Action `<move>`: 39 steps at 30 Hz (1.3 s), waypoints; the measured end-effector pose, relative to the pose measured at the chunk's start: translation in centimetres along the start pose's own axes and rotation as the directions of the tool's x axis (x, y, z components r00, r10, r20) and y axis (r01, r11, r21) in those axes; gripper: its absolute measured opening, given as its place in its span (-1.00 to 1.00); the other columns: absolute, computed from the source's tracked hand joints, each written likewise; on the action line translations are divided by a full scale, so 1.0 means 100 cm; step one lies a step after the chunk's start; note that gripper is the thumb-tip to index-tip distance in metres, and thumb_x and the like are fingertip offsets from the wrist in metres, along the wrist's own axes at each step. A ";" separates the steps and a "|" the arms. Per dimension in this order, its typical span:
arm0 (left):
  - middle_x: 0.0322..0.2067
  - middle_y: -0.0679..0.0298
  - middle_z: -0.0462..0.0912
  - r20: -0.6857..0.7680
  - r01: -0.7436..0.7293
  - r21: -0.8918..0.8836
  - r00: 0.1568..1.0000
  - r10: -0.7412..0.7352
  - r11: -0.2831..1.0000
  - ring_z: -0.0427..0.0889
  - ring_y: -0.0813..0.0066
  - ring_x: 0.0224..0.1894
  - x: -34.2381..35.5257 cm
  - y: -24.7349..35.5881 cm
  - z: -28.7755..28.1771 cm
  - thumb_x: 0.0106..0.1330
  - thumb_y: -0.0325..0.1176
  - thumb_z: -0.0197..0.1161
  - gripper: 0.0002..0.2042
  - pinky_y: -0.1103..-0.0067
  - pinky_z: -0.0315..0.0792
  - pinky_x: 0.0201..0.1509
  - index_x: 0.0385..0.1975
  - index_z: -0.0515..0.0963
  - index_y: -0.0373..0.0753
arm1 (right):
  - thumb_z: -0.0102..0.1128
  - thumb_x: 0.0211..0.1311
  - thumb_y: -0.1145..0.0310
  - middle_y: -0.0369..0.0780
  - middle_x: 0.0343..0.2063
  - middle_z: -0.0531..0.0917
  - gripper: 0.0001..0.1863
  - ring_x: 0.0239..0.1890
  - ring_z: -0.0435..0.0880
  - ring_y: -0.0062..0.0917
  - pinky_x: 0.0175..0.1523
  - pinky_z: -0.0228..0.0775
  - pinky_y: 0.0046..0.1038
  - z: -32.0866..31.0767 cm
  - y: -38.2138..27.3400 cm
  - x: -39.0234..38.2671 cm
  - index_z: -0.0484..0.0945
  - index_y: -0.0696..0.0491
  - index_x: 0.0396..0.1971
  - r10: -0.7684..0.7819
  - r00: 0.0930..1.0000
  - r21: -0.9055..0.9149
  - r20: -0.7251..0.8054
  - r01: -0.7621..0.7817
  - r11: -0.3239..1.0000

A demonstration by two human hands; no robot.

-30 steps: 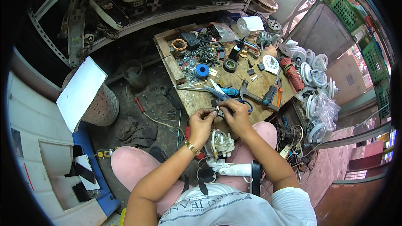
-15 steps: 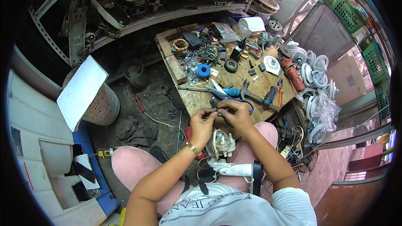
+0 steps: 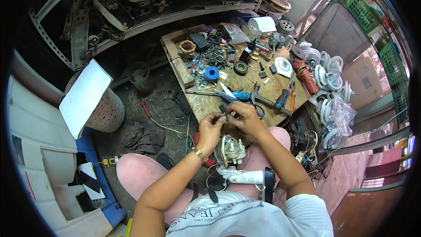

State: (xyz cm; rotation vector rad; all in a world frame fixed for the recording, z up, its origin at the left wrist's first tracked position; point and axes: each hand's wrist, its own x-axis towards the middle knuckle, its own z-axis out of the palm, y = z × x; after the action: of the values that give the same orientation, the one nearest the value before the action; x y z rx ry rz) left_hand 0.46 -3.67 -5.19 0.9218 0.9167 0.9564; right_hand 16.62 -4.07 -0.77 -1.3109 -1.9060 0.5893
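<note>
Pretty packed workshop: the shelf (image 3: 175,14) runs across the far left, loaded with old parts. Next biggest is the wooden bench (image 3: 204,109), far side of the knees, buried in bits toward its far left. The bin (image 3: 105,116) stands off to the left with a white sheet (image 3: 87,96) on top. Between the knees sits a pale housing (image 3: 231,150); its white stem (image 3: 247,177) is on the near side, long axis running roughly left to right, black end (image 3: 269,185) to the right. On the bench, the hammer (image 3: 256,91) has its head far left and handle angled near right, with the blue tape (image 3: 211,74) farther left.

Both hands meet just over the bench's near edge. Left hand (image 3: 211,125): thumb and index pinched together. Right hand (image 3: 243,116): same, tips right against the left's. Between them is a small dark part (image 3: 226,117), too tiny and covered to tell which way it points or how its long axis lies.
</note>
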 end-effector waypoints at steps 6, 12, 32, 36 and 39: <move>-0.35 0.31 0.65 -0.019 0.010 -0.084 1.000 -0.011 0.996 0.55 0.67 -0.30 -0.003 0.003 0.001 0.31 -0.52 0.22 -0.91 0.70 0.44 -0.21 -0.28 0.58 -0.40 | 0.32 -0.08 0.50 -0.10 -0.40 0.56 -0.76 -0.31 0.60 -0.26 -0.21 0.42 -0.39 0.007 0.002 -0.003 0.51 0.20 -0.37 -0.003 0.999 0.051 -0.032 0.005 0.999; -0.34 0.32 0.65 -0.032 0.010 -0.101 0.999 -0.014 0.995 0.56 0.68 -0.33 -0.001 -0.002 -0.003 0.32 -0.51 0.21 -0.88 0.70 0.47 -0.25 -0.22 0.59 -0.38 | 0.32 -0.08 0.54 -0.13 -0.38 0.59 -0.82 -0.31 0.60 -0.28 -0.18 0.42 -0.41 0.017 0.003 -0.013 0.57 0.20 -0.41 0.053 0.981 0.086 -0.189 -0.037 0.996; -0.39 0.09 0.69 -0.037 -0.356 0.482 0.905 0.425 0.800 0.67 0.37 -0.39 -0.003 0.006 -0.001 0.14 -0.45 0.32 -0.88 0.52 0.49 -0.26 -0.40 0.62 -0.37 | 0.33 0.04 0.50 -0.23 -0.42 0.65 -0.87 -0.30 0.58 -0.57 -0.13 0.38 -0.53 0.019 -0.002 -0.026 0.64 0.23 -0.40 0.404 0.907 0.290 -0.118 -0.358 0.888; -0.38 0.10 0.68 -0.057 -0.332 0.456 0.915 0.399 0.826 0.67 0.37 -0.37 -0.004 0.007 -0.002 0.15 -0.45 0.31 -0.88 0.53 0.49 -0.25 -0.40 0.62 -0.37 | 0.32 0.03 0.51 -0.24 -0.43 0.68 -0.86 -0.34 0.59 -0.61 -0.18 0.40 -0.55 0.018 -0.013 -0.021 0.65 0.23 -0.39 0.389 0.914 0.291 -0.114 -0.344 0.893; -0.38 0.10 0.68 -0.102 -0.302 0.309 0.932 0.348 0.902 0.67 0.34 -0.37 -0.005 0.010 0.002 0.16 -0.45 0.30 -0.88 0.53 0.49 -0.24 -0.40 0.62 -0.37 | 0.31 0.04 0.52 -0.25 -0.42 0.68 -0.88 -0.34 0.58 -0.64 -0.20 0.40 -0.57 0.018 -0.013 -0.020 0.64 0.23 -0.40 0.421 0.901 0.312 -0.106 -0.372 0.874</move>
State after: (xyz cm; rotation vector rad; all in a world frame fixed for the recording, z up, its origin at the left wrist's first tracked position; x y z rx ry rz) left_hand 0.23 -3.90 -4.07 1.2940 1.0738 1.2136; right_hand 14.88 -6.38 -1.56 -1.5159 -1.3545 0.8917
